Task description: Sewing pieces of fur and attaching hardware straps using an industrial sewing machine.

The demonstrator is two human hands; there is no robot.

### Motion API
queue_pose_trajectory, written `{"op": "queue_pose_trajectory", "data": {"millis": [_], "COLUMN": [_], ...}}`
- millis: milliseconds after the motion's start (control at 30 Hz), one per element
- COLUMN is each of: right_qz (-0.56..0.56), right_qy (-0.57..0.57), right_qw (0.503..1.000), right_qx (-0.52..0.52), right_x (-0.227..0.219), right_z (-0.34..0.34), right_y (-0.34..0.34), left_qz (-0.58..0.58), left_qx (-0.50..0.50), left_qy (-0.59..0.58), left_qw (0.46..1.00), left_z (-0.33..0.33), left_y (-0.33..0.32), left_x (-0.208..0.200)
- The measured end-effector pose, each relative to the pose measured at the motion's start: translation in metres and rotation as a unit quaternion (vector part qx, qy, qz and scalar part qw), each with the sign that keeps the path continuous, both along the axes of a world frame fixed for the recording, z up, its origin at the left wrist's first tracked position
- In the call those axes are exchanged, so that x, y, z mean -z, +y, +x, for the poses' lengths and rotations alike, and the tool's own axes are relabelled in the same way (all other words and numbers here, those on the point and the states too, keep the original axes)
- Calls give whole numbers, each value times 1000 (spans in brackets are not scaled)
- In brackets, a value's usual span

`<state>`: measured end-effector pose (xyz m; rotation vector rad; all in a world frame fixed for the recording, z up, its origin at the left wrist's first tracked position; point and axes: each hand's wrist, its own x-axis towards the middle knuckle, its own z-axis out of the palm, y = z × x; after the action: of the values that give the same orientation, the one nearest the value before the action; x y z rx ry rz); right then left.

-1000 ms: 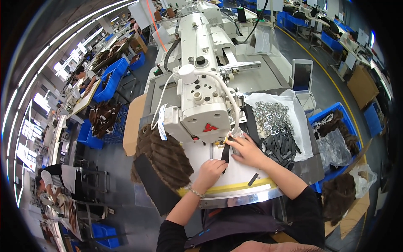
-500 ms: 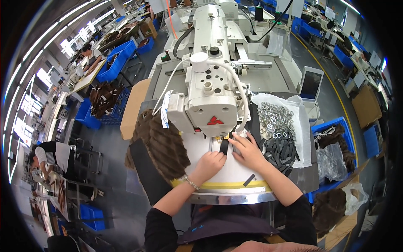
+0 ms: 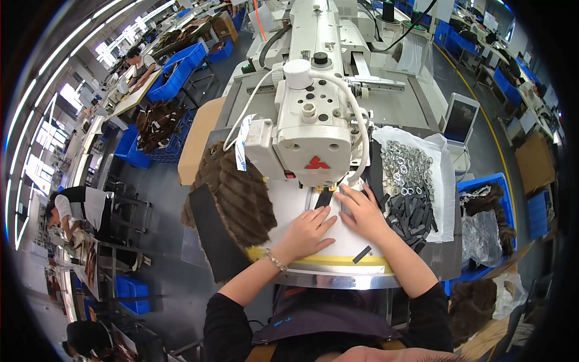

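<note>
A white sewing machine point(image 3: 313, 136) takes up the middle of the view, standing on a grey table point(image 3: 447, 256) whose white front part ends in a yellow band and a shiny metal edge. To the right, a blue bin point(image 3: 497, 180) holds brown fur and clear plastic point(image 3: 482, 236). A piece of brown fur point(image 3: 241, 208) lies left of the machine, with a long black panel point(image 3: 217, 235) over its left side. On the right of the table, a white sheet point(image 3: 445, 181) lies under a pile of metal rings point(image 3: 410, 169) and, nearer the person, a pile of short black strips point(image 3: 413, 217).

The left hand point(image 3: 310, 232) is palm down, fingers fairly straight and thumb apart, its fingertips at the near end of a black strap point(image 3: 324, 198). The right hand point(image 3: 365, 214) lies with its fingers spread, the index fingertip just beside that strap; I cannot tell whether they touch. The strap reaches under the machine's head. A beaded bracelet point(image 3: 276, 260) circles the left wrist. One loose strip point(image 3: 362, 254) lies near the yellow band.
</note>
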<state>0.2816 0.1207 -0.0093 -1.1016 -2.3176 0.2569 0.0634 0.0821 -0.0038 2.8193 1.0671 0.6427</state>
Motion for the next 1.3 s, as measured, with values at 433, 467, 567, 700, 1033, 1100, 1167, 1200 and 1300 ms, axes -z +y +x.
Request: {"op": "queue_pose_trajectory", "data": {"millis": [433, 467, 567, 700, 1033, 1100, 1167, 1200, 1300], "right_qz": [-22, -23, 6, 6, -13, -3, -11, -10, -33], "right_qy": [7, 3, 8, 15, 8, 5, 14, 13, 13], "right_qw": [1000, 1000, 1000, 1000, 1000, 1000, 1000, 1000, 999], "right_qx": [8, 9, 10, 8, 5, 3, 5, 4, 6], "right_x": [3, 2, 3, 3, 3, 2, 1, 2, 2], "right_z": [1, 1, 0, 1, 1, 0, 1, 1, 1], "right_y": [0, 0, 0, 0, 1, 1, 0, 0, 0], "left_qz": [-58, -59, -59, -60, -51, -39, -25, -24, -26], "left_qx": [-89, -90, -102, -114, -97, -94, -101, -102, -87], "left_qy": [19, 13, -4, -19, 10, 12, 13, 12, 0], "left_qw": [994, 994, 993, 991, 994, 995, 994, 994, 996], "left_z": [21, 21, 25, 29, 9, 11, 14, 16, 18], "left_y": [-10, -12, -13, -4, -15, -11, -4, 1, 13], "left_x": [-2, -2, -2, 0, 4, 1, -1, -1, 1]}}
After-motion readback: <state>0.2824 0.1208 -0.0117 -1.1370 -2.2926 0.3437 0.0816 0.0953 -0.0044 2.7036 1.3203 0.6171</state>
